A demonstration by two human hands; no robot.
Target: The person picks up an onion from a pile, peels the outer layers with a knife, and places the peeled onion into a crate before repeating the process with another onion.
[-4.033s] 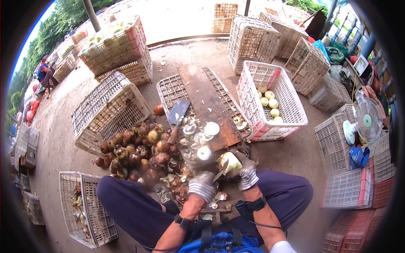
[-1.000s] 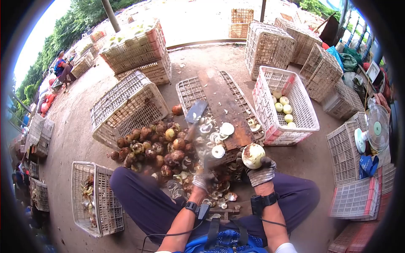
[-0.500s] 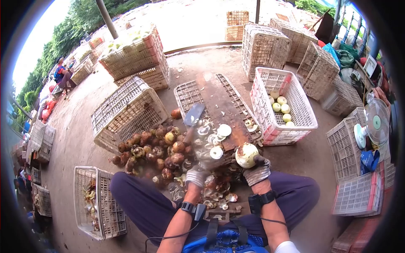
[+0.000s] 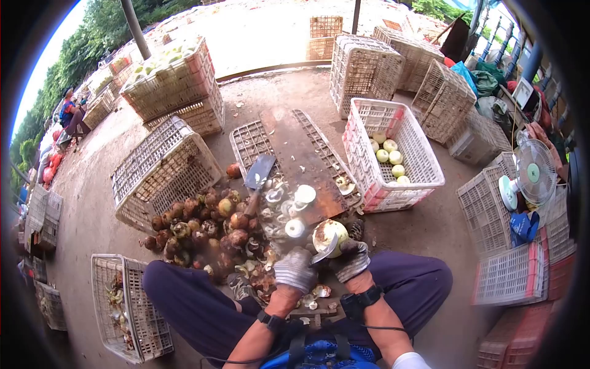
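My right hand (image 4: 353, 261), in a striped glove with dark fingertips, grips a large pale round vegetable (image 4: 329, 237) with brown patches. In my gloved left hand (image 4: 295, 269) is a small knife (image 4: 325, 251), its blade against the vegetable's near side. A rusty board (image 4: 307, 166) stretches away ahead, with a pale cut piece (image 4: 305, 194) and a peeled ring (image 4: 294, 227) by its left edge. A cleaver (image 4: 260, 171) lies to the left of the board. Unpeeled brown vegetables (image 4: 212, 224) are heaped left of my hands, with peelings around.
A crate (image 4: 393, 147) at the right holds several peeled vegetables. One crate (image 4: 163, 169) lies tipped behind the heap; another (image 4: 132, 307) with scraps stands at the lower left. A fan (image 4: 533, 172) is at the right. A person (image 4: 72, 117) sits far left.
The view has turned slightly right. My left hand has come close to my right, and the knife now shows against the vegetable, whose brown-patched side is visible.
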